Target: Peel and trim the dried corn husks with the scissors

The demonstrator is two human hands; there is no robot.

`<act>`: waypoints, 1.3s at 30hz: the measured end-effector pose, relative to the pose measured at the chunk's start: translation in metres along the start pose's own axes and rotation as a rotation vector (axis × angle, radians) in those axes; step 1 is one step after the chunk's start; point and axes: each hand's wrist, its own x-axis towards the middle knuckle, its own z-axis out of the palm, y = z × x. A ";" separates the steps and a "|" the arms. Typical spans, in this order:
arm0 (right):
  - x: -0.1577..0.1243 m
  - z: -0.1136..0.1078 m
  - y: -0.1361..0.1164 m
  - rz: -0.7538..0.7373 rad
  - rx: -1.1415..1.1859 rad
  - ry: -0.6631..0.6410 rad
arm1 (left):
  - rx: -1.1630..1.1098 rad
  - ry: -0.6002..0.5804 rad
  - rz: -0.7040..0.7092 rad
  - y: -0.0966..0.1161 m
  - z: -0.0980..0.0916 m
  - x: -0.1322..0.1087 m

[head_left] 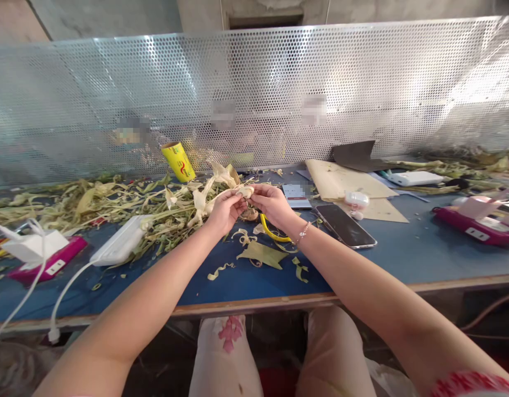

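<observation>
My left hand (226,209) and my right hand (274,203) meet above the middle of the blue table. Between their fingertips they pinch a small pale cream piece (245,191) that looks like dried plant material; its exact kind I cannot make out. Just below the fingers lies a brownish round thing (250,214), partly hidden. A heap of dry stalks and leaves (167,220) spreads out behind and to the left of my left hand. Beneath my right wrist curves a yellow band (271,230). Nearer to me lie a flat dry leaf (262,255) and curled peelings (221,270).
A yellow tube (178,161) leans by the perforated metal screen (254,82). On the right are a phone (346,225), tan cardboard (345,182) and a magenta power strip (477,223). Left are a white power bank (121,241) with its cable and another magenta strip (28,270).
</observation>
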 end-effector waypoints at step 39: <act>0.001 0.001 0.003 0.004 -0.034 0.012 | 0.062 -0.071 0.035 0.002 0.000 -0.001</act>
